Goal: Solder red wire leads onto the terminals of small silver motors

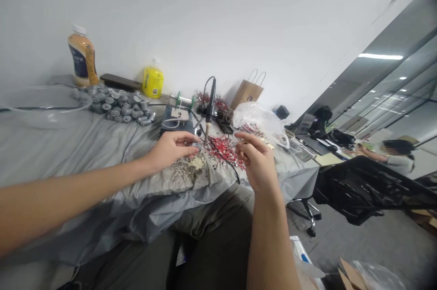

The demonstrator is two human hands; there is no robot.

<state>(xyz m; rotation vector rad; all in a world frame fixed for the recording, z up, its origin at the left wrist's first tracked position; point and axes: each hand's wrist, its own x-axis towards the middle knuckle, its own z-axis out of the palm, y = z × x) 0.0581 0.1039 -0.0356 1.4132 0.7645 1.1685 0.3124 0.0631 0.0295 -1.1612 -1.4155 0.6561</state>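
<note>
My left hand point(172, 148) pinches a small grey cylinder point(197, 146) between thumb and fingers. It looks like the grey cylinders point(123, 107) heaped on the left of the table. Just beyond the fingertips a soldering iron point(210, 103) stands mounted with its tip pointing down. My right hand point(256, 160) is closed in a pinch, and what lies between its fingertips is too small to make out. Between the hands spreads a pile of small red parts with metal leads point(225, 151). Below my left hand lie scattered dark and pale scraps point(191, 169).
A spool of solder wire point(184, 102) sits by a feeder box. Behind stand an orange bottle point(82, 58), a yellow bottle point(153, 80) and a paper bag point(247, 93). A clear plastic bag point(261, 117) lies to the right. Farther right are a black chair point(368, 185) and another person point(398, 158).
</note>
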